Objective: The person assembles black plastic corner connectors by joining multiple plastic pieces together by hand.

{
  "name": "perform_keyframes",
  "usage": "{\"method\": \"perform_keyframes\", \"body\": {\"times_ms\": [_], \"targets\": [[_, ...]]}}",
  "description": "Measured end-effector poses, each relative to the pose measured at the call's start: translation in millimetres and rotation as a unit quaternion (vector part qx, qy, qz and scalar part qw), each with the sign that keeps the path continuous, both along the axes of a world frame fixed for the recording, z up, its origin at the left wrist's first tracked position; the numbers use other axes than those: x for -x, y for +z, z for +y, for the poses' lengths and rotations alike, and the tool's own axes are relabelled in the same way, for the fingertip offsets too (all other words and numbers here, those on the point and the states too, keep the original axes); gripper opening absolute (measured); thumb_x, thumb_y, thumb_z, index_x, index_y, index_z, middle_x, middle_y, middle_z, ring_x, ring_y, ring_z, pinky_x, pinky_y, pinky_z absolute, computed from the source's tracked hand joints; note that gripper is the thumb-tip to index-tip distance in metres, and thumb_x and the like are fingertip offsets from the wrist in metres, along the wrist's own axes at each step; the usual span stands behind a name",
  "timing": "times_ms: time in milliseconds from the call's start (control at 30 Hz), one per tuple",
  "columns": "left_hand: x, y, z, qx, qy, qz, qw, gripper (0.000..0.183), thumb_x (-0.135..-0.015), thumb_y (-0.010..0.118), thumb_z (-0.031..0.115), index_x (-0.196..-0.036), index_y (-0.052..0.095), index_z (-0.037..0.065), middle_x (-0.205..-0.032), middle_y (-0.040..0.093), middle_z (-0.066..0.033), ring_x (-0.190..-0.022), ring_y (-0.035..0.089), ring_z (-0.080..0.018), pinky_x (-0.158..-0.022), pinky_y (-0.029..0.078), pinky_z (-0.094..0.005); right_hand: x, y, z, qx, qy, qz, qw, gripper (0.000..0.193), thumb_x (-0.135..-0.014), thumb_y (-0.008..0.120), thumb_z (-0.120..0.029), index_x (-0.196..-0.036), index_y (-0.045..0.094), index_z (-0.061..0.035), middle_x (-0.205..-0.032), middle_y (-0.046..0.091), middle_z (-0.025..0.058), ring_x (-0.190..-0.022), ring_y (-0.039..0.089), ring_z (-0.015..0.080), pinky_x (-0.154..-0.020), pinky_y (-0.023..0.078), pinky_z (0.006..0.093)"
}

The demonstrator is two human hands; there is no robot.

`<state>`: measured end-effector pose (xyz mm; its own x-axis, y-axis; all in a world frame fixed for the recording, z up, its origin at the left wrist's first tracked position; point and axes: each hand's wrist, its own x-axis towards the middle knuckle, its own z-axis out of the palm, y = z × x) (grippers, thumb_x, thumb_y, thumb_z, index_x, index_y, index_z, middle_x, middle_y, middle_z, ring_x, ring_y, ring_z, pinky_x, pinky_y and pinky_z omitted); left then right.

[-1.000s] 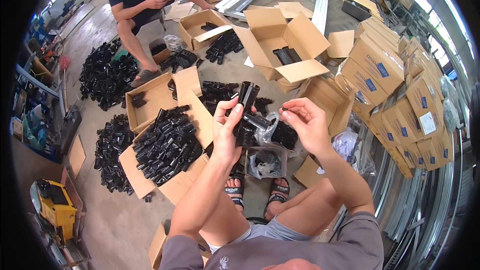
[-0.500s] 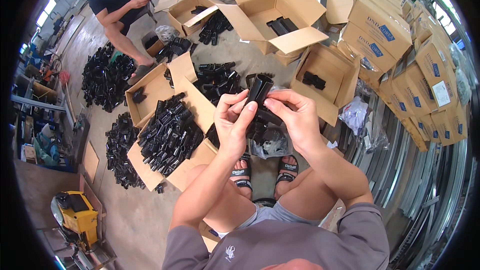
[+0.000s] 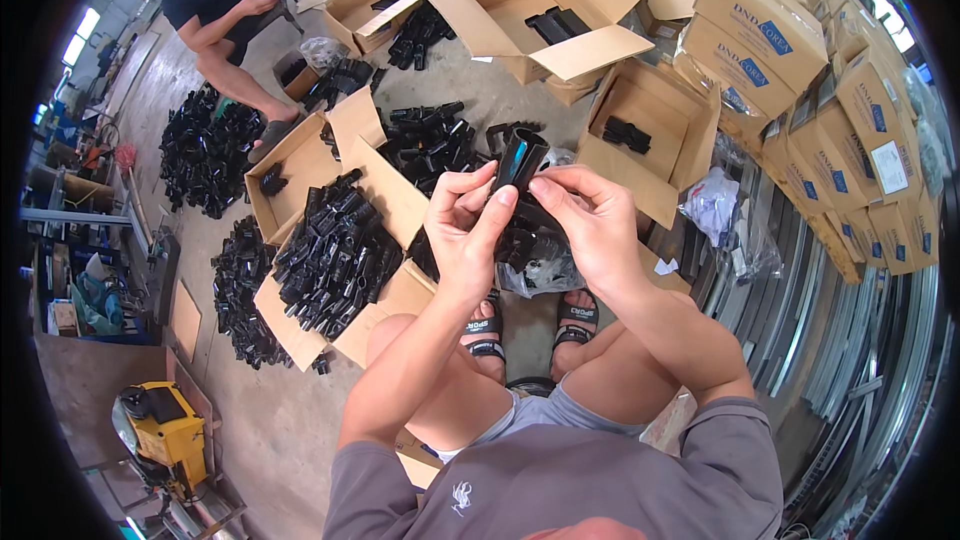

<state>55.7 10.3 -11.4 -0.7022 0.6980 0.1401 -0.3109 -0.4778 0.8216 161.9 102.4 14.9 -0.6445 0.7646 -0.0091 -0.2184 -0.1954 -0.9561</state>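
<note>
A glossy black hollow tube-shaped part (image 3: 521, 162) is held up in front of my chest, its round open end pointing up and away from me. My left hand (image 3: 466, 230) pinches it between thumb and fingers on the left side. On the right side, my right hand (image 3: 590, 225) grips it with thumb and fingertips; its lower end is partly hidden by my hands. Behind and below it lie more black parts and a clear plastic bag (image 3: 543, 273). A heap of similar black parts (image 3: 335, 255) spills from an open cardboard box (image 3: 385, 195) to the left.
Further black heaps (image 3: 208, 152) lie on the floor at left. Open cardboard boxes (image 3: 655, 110) stand ahead, with stacked cartons (image 3: 765, 50) and long metal profiles (image 3: 800, 310) at right. A co-worker (image 3: 225, 10) sits far left, handling a black part. A yellow machine (image 3: 170, 430) stands lower left.
The tube has tilted slightly in my fingers, and a bluish sheen now shows on its side. Both hands keep their hold. The whole view has shifted a little.
</note>
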Motion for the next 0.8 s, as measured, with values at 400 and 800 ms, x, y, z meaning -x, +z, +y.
{"method": "perform_keyframes", "body": {"times_ms": [400, 800], "targets": [[3.4, -3.1, -5.3, 0.055, 0.037, 0.058, 0.996, 0.025, -0.086, 0.071, -0.001, -0.109, 0.060, 0.000, -0.099, 0.071, -0.0112, -0.090, 0.066, -0.0105, -0.080, 0.049, -0.0213, 1.3, -2.1, -2.2, -0.082, 0.007, -0.051, 0.995, 0.016, -0.090, 0.070, -0.010, -0.099, 0.068, 0.0030, -0.096, 0.067, 0.0075, -0.085, 0.064, 0.0118, -0.076, 0.051, 0.0265], [-3.2, -11.3, 2.6, 0.082, 0.043, 0.113, 0.989, 0.026, -0.089, 0.067, -0.001, -0.113, 0.058, 0.001, -0.103, 0.068, -0.0089, -0.094, 0.063, -0.0107, -0.084, 0.048, -0.0229, -5.1, -11.1, 7.0, -0.002, 0.024, -0.032, 0.999, 0.016, -0.092, 0.066, -0.009, -0.105, 0.065, 0.0009, -0.099, 0.066, 0.0034, -0.091, 0.060, 0.0069, -0.081, 0.048, 0.0224]]}}
